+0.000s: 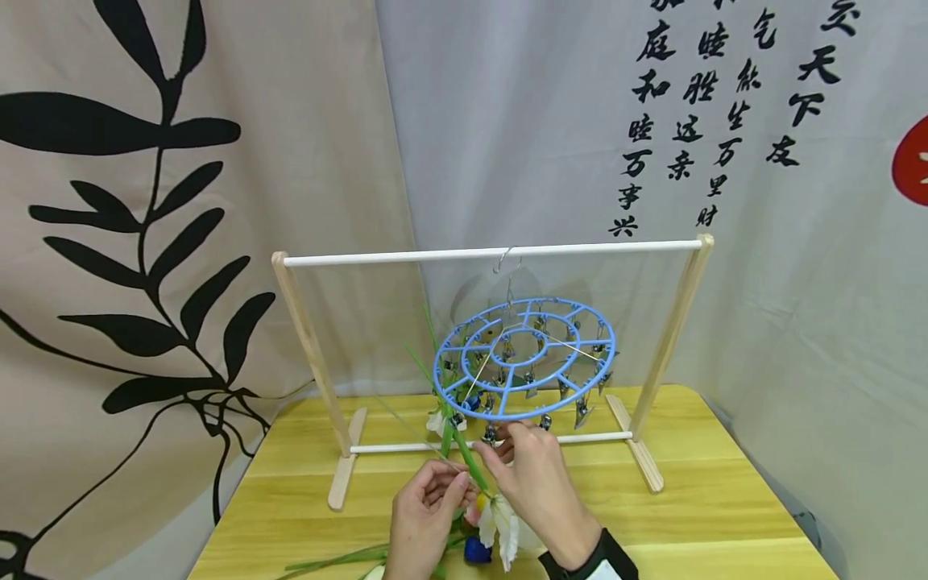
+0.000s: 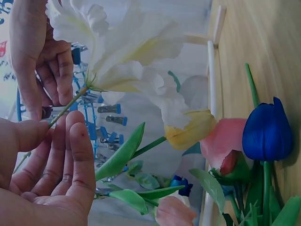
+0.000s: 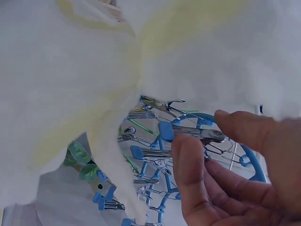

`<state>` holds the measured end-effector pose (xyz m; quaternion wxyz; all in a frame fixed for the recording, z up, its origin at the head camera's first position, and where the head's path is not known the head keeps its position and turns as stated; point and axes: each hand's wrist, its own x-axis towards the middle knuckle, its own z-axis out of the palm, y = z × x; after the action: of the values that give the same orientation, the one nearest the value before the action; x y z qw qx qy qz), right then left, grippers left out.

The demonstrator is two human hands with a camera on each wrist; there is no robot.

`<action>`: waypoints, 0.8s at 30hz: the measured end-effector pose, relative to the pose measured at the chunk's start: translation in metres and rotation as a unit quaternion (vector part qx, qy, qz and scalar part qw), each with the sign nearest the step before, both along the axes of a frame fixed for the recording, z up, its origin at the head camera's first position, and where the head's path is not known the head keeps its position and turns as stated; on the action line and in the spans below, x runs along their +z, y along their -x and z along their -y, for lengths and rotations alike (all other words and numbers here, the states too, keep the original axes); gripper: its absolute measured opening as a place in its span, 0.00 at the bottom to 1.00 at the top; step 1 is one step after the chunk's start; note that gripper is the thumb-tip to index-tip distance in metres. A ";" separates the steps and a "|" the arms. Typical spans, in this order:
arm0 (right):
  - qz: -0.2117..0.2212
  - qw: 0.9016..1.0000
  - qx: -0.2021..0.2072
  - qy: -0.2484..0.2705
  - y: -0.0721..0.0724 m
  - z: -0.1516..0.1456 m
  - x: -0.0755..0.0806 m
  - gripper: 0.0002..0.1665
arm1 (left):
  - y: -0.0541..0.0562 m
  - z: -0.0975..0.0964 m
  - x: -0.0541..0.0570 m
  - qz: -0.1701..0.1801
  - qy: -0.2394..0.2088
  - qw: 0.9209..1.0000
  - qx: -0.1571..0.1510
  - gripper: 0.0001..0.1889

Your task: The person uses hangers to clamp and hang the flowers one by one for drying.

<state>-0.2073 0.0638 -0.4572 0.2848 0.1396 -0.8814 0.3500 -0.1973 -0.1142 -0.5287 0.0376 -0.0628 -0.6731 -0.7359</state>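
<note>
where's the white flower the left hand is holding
In the head view, the white flower is low, just right of centre, between the left hand and the right hand.

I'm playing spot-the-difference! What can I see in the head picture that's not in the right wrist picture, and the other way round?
Only the head view: the left hand, black leaf print, black writing and black cuff.

Only the right wrist view: blue tips showing plainly on the clips.

Both: the right hand, white flower, blue ring and clips.
</note>
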 end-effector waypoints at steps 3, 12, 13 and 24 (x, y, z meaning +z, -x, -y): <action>0.008 1.000 0.002 0.002 0.002 0.001 -0.002 0.10 | 0.001 0.000 0.000 0.004 0.009 1.000 -0.002 0.14; -0.004 1.000 0.004 0.013 0.007 0.002 -0.001 0.10 | 0.005 0.001 0.000 -0.005 0.024 1.000 -0.009 0.16; 0.000 1.000 0.005 0.018 0.006 0.002 -0.001 0.10 | 0.005 0.001 0.001 -0.004 0.027 1.000 -0.008 0.16; 0.108 0.984 0.047 0.131 0.004 -0.007 0.004 0.08 | 0.008 0.000 0.008 -0.012 0.029 0.999 -0.005 0.14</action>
<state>-0.2115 0.0709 -0.4528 0.1873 0.1040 -0.8461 0.4880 -0.2049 -0.1138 -0.5206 0.0401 -0.0766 -0.6933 -0.7155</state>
